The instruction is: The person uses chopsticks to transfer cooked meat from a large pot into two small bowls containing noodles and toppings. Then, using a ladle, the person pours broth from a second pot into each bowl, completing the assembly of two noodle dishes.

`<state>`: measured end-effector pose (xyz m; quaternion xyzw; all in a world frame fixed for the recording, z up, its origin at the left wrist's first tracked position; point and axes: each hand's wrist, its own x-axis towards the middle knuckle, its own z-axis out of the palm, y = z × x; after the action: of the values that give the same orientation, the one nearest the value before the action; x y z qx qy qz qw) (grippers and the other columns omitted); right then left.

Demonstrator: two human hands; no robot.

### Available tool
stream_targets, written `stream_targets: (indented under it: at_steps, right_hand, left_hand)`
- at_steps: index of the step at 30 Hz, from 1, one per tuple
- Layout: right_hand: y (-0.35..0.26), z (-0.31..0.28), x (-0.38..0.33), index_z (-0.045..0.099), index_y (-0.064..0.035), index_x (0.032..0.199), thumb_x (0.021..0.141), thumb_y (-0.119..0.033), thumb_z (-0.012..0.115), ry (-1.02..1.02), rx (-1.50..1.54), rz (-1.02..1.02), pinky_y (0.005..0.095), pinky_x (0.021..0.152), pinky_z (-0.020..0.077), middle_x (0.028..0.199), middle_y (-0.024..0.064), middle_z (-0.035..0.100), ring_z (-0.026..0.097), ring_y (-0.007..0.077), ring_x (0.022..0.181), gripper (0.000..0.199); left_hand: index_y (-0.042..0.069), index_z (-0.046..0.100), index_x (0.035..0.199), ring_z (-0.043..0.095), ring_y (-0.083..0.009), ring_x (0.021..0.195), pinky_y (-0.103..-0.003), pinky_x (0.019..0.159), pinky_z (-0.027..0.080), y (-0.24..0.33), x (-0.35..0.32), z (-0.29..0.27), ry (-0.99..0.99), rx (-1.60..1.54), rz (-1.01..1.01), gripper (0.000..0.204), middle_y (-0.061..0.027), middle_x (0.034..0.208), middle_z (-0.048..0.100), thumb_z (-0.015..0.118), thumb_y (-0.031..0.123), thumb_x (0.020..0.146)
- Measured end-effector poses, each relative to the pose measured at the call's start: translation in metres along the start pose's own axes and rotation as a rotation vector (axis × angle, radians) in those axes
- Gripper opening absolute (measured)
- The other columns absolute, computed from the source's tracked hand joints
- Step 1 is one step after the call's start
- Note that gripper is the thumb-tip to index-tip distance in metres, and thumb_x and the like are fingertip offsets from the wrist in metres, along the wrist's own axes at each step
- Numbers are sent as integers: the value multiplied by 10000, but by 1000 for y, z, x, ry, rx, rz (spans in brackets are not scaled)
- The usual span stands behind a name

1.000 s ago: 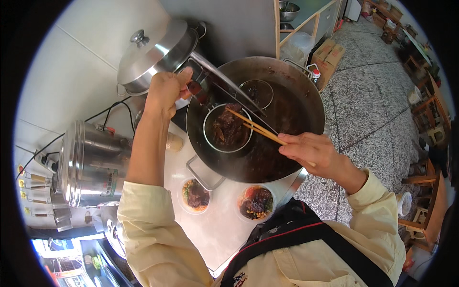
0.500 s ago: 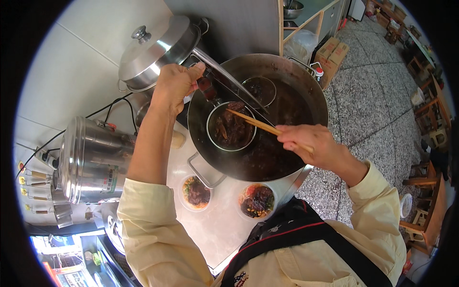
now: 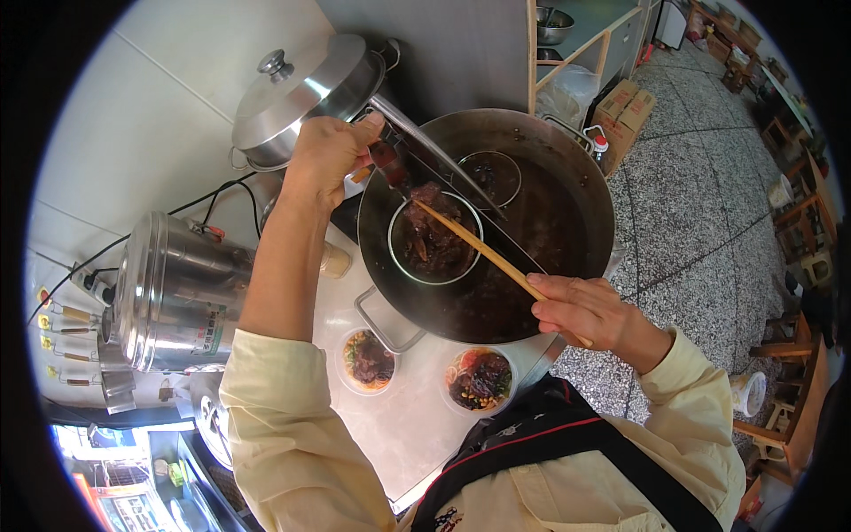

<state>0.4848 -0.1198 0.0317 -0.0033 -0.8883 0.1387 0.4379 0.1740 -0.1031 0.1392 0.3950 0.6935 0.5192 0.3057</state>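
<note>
My left hand (image 3: 332, 155) is closed round the dark red-brown handle of a round strainer (image 3: 391, 253), held over the near left part of a large deep pot (image 3: 581, 168). Dark, wet-looking pieces of food (image 3: 436, 232), seemingly meat, lie in the strainer. Gripped in my right hand (image 3: 585, 310) is a pair of wooden chopsticks (image 3: 483, 248), their tips among those pieces near the handle side. Dark brown broth (image 3: 541, 213) fills the pot below. A second round strainer (image 3: 519, 182) sits farther back in it, beside a long metal handle (image 3: 434, 151) slanting across the rim.
Two bowls of noodles with toppings, a left one (image 3: 368, 362) and a right one (image 3: 479, 379), stand on the pale counter (image 3: 381, 434). A domed steel lid (image 3: 306, 97) and a steel canister (image 3: 182, 297) are at left. Cardboard boxes (image 3: 623, 120) stand on the floor beyond.
My right hand has moved slightly right and nearer to me, and the chopsticks now lie closer together. The food in the strainer has shifted toward its handle. My left hand keeps its grip.
</note>
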Motion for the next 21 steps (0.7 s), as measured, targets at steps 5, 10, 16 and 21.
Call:
stream_targets:
  at_steps: [5,10,16,21]
  right_hand:
    - [-5,-4,-3,596,-1,921,657,-60,762,-12,7,67,319,633,556,958,221,633,666,307,807,318]
    - [-12,-12,-7,607,1,924,674,-69,755,15,10,95,311,635,554,999,220,627,663,303,834,299]
    - [-17,-24,-6,612,-3,926,693,-72,746,6,-9,132,302,639,552,1009,224,626,665,295,843,278]
    - [-17,-27,-5,608,-1,929,716,-76,733,12,-7,141,313,648,556,1008,229,625,664,301,846,258]
  left_hand:
    - [-3,582,742,548,-129,656,-242,579,499,6,3,-7,-30,40,-12,271,-77,741,584,715,225,799]
    - [-17,601,802,552,-129,650,-251,594,504,-1,13,-16,18,-8,-52,257,-81,761,590,708,217,804]
    - [-37,594,808,560,-133,647,-246,604,518,-25,24,-15,15,9,-110,249,-92,782,596,702,188,806]
    - [-40,595,804,569,-139,636,-243,587,533,-40,36,-9,-7,15,-131,241,-98,788,600,701,176,805]
